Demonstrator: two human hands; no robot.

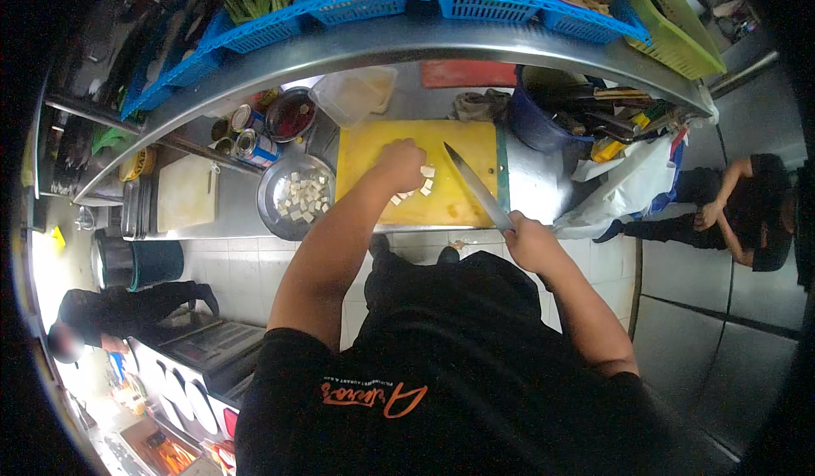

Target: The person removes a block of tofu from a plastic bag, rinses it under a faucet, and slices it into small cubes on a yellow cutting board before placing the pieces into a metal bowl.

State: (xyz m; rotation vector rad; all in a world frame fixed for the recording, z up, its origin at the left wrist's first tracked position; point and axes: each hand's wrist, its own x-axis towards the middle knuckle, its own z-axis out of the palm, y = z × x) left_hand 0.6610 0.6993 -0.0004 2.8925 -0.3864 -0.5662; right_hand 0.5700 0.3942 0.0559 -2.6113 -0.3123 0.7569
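Note:
My right hand (531,241) grips the handle of a kitchen knife (476,186). Its long blade slants up and to the left over the right half of a yellow cutting board (468,211). On the board rests my left hand (400,162), fingers curled down, so what may lie under them is hidden. Small white cubes (426,187), possibly tofu, sit close against that hand. More white cubes (304,199) lie in a round metal bowl (270,218) just left of the board.
Opened cans (255,145) and a dark red bowl (291,116) stand behind the metal bowl. A blue bucket (541,119) of utensils is at right. Above runs a steel shelf (407,40) with blue baskets (366,8). One person (751,215) stands right, another (134,313) left.

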